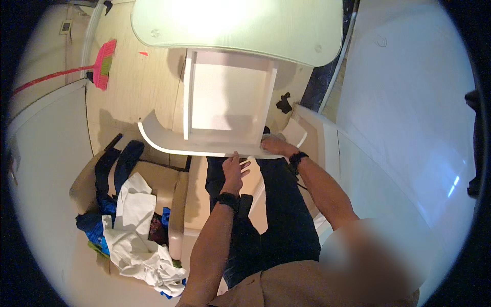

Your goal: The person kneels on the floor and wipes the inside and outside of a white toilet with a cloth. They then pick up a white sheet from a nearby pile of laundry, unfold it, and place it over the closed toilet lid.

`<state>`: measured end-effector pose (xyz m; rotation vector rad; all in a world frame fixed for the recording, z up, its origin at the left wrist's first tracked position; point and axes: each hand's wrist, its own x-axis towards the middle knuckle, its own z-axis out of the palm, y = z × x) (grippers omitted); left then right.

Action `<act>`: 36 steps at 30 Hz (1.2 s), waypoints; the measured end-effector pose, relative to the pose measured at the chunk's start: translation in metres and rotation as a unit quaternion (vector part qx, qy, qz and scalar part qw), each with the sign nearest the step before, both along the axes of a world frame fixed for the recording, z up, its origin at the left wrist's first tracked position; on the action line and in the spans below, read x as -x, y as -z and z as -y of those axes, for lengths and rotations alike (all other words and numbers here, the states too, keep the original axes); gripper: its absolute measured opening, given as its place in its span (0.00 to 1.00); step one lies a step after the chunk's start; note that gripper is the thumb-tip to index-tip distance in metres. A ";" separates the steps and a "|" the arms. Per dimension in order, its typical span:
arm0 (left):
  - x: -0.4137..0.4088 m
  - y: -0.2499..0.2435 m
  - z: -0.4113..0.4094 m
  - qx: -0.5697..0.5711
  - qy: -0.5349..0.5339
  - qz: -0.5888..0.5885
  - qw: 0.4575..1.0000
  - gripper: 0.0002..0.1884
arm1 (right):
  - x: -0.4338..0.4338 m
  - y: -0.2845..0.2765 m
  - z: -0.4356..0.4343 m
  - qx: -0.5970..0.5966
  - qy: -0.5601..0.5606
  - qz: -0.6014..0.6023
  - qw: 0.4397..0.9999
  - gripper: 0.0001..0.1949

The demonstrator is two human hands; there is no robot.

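A white drawer (pixel 230 96) with a wide, curved front panel (pixel 172 147) is pulled out from under a pale glass-topped table (pixel 238 30). My left hand (pixel 233 172) is at the middle of the front panel's edge, one finger touching it and the other fingers spread. My right hand (pixel 277 146) is over the panel's right part, behind its edge, with a greyish cloth (pixel 279 137) partly visible under the fingers. Both wrists wear dark bands. The drawer's bottom shows a pale surface with a shadow across it.
At the left stands a tan armchair (pixel 176 215) heaped with white cloth (pixel 134 230) and dark and blue clothes. A pink broom (pixel 102 65) lies at the upper left. A small black item (pixel 284 103) is on the floor right of the drawer. A white surface (pixel 402 96) fills the right.
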<state>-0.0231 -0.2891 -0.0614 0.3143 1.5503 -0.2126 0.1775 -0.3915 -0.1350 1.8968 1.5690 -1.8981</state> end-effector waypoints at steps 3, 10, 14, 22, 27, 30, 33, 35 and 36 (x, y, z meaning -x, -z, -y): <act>-0.023 -0.003 0.017 -0.018 -0.050 -0.030 0.998 0.24 | -0.004 -0.017 -0.014 0.038 0.090 -0.063 0.993 0.19; -0.046 -0.004 0.051 -0.030 -0.058 -0.052 0.997 0.24 | 0.014 -0.016 0.000 0.056 0.102 0.025 0.993 0.20; -0.043 0.004 0.061 -0.039 -0.063 -0.042 0.996 0.24 | 0.016 -0.037 -0.004 0.089 0.091 0.078 0.989 0.22; -0.067 -0.009 0.065 -0.027 -0.070 -0.037 0.996 0.26 | 0.014 0.015 0.000 0.048 0.107 0.052 0.992 0.20; -0.059 0.012 0.090 0.017 -0.083 -0.044 0.995 0.27 | 0.009 -0.032 0.010 -0.024 0.030 0.082 0.996 0.23; -0.068 0.006 0.087 -0.006 -0.093 -0.051 0.994 0.26 | 0.003 -0.076 0.029 -0.058 0.023 0.132 0.989 0.26; -0.073 0.003 0.085 -0.005 -0.090 -0.065 0.994 0.26 | -0.003 -0.081 0.026 -0.031 -0.005 0.144 0.989 0.27; -0.075 -0.001 0.084 -0.011 -0.080 -0.062 0.995 0.27 | -0.006 -0.053 0.027 -0.013 -0.023 0.156 0.987 0.24; -0.072 0.004 0.085 -0.006 -0.071 -0.071 0.995 0.27 | -0.008 -0.047 0.020 -0.019 -0.026 0.161 0.986 0.23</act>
